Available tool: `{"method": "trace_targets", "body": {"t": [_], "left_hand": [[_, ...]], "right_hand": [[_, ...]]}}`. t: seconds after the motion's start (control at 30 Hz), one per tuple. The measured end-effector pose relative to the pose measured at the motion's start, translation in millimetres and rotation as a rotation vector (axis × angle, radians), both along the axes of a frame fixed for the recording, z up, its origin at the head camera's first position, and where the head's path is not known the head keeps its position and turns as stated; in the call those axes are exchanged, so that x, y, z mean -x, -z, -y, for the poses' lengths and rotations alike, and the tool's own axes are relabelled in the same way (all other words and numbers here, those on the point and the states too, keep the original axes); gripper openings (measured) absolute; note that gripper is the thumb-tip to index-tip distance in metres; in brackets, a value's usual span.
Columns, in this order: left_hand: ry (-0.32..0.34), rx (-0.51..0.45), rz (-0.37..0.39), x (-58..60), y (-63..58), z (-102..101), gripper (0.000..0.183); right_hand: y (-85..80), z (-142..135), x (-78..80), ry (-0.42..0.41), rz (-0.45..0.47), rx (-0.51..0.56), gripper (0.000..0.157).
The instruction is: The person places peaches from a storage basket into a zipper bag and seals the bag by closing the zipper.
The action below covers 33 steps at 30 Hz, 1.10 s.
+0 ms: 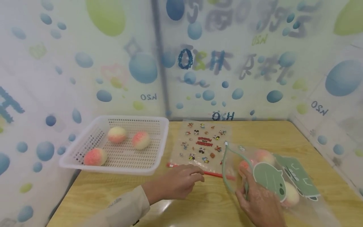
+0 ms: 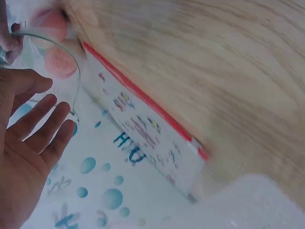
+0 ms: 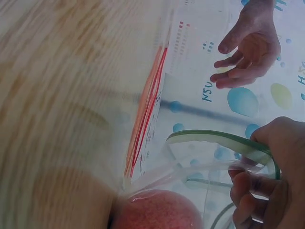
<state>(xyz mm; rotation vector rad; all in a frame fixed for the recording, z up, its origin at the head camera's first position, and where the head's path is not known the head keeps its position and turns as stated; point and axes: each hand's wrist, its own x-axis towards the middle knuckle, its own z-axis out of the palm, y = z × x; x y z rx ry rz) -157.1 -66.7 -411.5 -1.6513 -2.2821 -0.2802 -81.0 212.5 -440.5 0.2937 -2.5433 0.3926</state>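
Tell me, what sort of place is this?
Possibly a small indoor work booth, though I can't be sure. Bubble-printed walls stand close around three sides of a wood-grain table, and a white plastic basket sits on it.

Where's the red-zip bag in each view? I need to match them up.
Head: the red-zip bag lies just below and right of centre, beside the basket.
Left wrist: centre, slanting down to the right.
Right wrist: just left of centre, seen nearly edge-on.
Shared landmark: the green-rimmed bag, in all three.
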Motion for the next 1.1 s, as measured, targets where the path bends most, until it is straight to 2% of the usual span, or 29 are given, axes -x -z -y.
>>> {"method": "trace_targets", "body": {"t": [0.13,0.27,0.37,0.5,0.73,0.87,1.1], "left_hand": [[-0.033,-0.007,-0.087,1.9,-8.9,16.3,0.025],[-0.081,-0.009,-0.153,4.6,-21.4,33.4,0.022],[-0.121,-0.015,-0.178,6.6,-28.6,45.7,0.023],[-0.175,-0.029,-0.168,10.0,-35.4,61.8,0.028],[-0.239,-0.097,-0.218,32.8,-35.3,91.1,0.035],[-0.299,-0.112,-0.174,44.2,-32.9,110.5,0.035],[-0.477,-0.130,-0.102,57.2,-34.2,138.9,0.037]], "right_hand": [[-1.4,0.3,-2.6,0.026,0.055,0.001,0.064],[-1.4,-0.3,-4.4,0.045,0.073,0.008,0.064],[0.1,-2.1,-4.4,0.038,0.043,0.009,0.062],[3.0,-5.1,-3.6,0.020,-0.002,0.013,0.061],[5.1,-6.7,-4.3,0.010,-0.026,0.026,0.061],[5.5,-5.6,-5.7,0.017,-0.021,0.026,0.060],[7.5,-6.1,-5.8,0.006,-0.029,0.016,0.063]]}}
